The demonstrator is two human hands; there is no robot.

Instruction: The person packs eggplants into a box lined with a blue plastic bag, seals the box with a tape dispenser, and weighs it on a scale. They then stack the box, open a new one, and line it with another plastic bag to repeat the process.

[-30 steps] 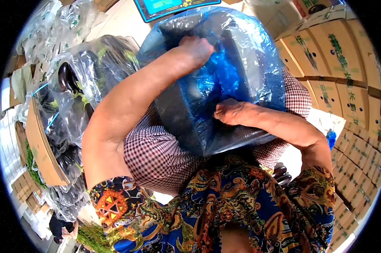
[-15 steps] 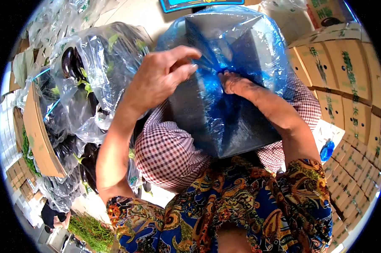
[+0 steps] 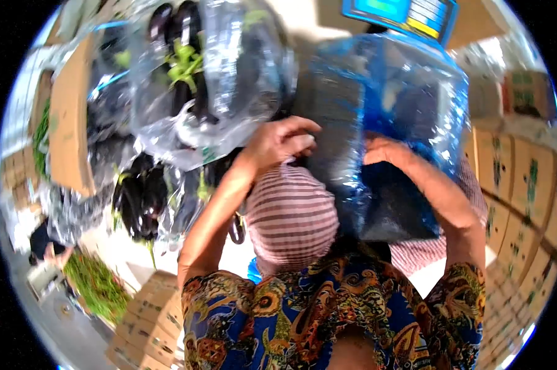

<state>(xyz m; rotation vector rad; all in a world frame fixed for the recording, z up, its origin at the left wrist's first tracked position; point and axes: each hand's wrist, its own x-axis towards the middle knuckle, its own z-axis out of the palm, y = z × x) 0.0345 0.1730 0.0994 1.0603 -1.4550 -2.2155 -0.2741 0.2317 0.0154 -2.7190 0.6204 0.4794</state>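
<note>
A translucent blue plastic bag (image 3: 435, 92) lines a dark, box-shaped container (image 3: 398, 213) in front of my torso, between my knees. My right hand (image 3: 386, 151) is inside it, fingers curled in against the blue film; their tips are partly hidden. Just outside the container's left side, above my checked-cloth knee, is my left hand (image 3: 281, 142). Its fingers are bent, with a gap between thumb and forefinger, and nothing shows in them. Beyond that hand lies a clear plastic bag (image 3: 229, 68) of dark purple eggplants (image 3: 186, 37).
A blue-framed display (image 3: 402, 15) stands behind the container. More eggplants (image 3: 140, 197) lie at the left, by an upright cardboard flap (image 3: 72, 117). Cardboard cartons (image 3: 512, 172) are stacked at the right. Long green vegetables (image 3: 97, 283) are heaped at lower left.
The view has swung left, so the container and eggplants appear farther right. My left hand has moved from over the bag to beside its left edge. My right hand stays inside the bag.
</note>
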